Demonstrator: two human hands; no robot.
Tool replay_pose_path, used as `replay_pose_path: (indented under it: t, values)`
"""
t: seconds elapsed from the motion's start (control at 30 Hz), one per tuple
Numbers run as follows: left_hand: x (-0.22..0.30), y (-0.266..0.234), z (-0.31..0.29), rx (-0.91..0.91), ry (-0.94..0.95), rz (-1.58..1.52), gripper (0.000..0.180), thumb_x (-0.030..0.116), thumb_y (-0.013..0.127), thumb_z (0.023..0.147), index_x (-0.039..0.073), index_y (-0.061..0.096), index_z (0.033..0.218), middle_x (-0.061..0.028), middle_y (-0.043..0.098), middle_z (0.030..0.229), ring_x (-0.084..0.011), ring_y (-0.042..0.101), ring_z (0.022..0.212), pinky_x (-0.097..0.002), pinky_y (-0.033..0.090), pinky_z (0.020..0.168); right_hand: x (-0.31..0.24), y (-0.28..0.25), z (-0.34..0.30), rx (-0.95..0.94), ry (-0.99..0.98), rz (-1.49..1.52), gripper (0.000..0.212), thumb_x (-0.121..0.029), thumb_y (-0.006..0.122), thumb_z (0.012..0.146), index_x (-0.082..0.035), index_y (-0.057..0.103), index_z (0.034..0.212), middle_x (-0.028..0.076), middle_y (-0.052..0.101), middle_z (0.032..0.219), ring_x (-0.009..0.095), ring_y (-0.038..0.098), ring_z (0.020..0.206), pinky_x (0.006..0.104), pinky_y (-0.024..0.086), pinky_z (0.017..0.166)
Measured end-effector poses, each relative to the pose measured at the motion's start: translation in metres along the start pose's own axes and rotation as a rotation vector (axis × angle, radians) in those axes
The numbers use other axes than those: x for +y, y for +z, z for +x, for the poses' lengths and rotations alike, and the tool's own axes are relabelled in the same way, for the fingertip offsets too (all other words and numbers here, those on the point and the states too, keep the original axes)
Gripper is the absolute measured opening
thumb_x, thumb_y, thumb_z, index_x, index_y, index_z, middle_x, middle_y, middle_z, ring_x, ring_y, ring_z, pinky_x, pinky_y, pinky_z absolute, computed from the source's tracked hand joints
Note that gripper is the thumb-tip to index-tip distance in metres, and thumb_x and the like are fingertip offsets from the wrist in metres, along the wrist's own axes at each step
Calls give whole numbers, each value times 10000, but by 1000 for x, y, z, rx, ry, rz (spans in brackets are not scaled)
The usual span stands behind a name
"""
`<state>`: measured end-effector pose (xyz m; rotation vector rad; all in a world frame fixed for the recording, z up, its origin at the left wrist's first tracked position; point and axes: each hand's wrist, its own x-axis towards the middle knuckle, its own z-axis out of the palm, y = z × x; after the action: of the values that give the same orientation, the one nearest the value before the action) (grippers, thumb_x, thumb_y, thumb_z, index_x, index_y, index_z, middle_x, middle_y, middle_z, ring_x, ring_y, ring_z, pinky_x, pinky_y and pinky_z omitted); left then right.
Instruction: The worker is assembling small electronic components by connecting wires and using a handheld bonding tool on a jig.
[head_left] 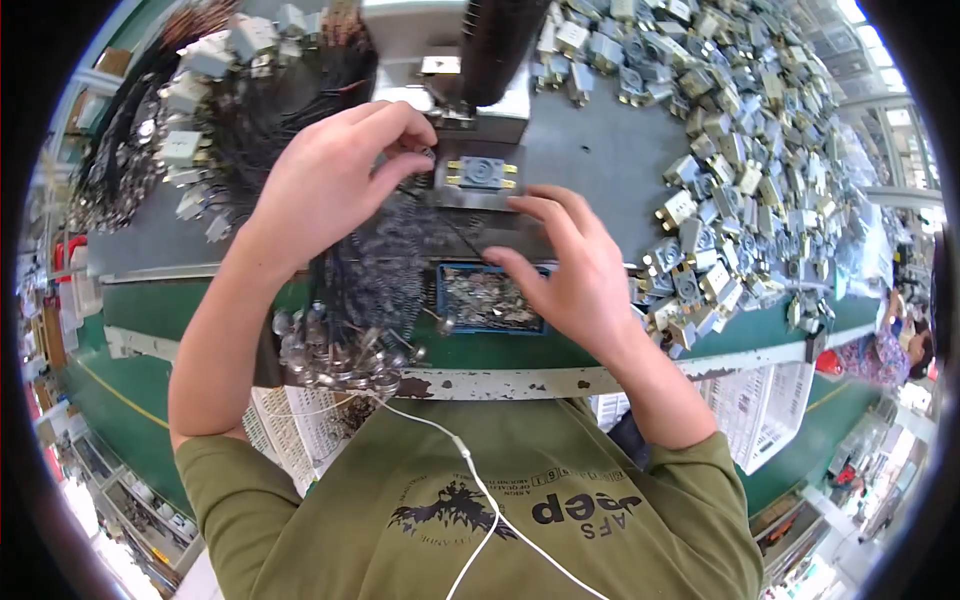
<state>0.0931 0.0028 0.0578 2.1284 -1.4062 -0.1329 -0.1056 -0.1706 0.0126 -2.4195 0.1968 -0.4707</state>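
Observation:
My left hand (pixel 335 170) is beside the metal press (pixel 445 70), its thumb and forefinger pinched together at the left of the work plate. Something small and dark shows at those fingertips, too small to name. A grey rectangular block (pixel 483 173) with brass-coloured tabs on both sides lies on the plate beneath the press. My right hand (pixel 575 265) is at the block's right, thumb and fingers apart, with the forefinger near the plate's edge. Below my left hand, a bundle of black wires (pixel 370 270) with round metal ends hangs over the table's near edge.
A blue tray (pixel 490 328) of small metal pieces sits below the plate. Many grey and white blocks (pixel 735 180) are heaped at right. More wired blocks (pixel 215 60) lie at far left. White baskets (pixel 765 410) stand under the table's edge. Another person (pixel 885 350) is at far right.

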Motion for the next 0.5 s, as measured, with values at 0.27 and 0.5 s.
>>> replay_pose_path:
  t: [0.27,0.5]
  values:
    - [13,-15,-35,248,199,-40,145,175,761,878,92,707,984,-67,681,918,-291,691,851,-396,560,751,-23,1,-21,-108,-143,-93,284,-53,747,884,-6,674,1154,145,670,1124,317,645,996,407,513,894]
    - [52,-73,-110,516,64,-51,133,110,728,940,88,660,1053,-86,682,1044,-227,698,875,-339,560,741,-70,-107,-28,226,-320,1262,601,-460,412,1076,34,577,1377,181,635,1273,241,624,1047,383,503,881]
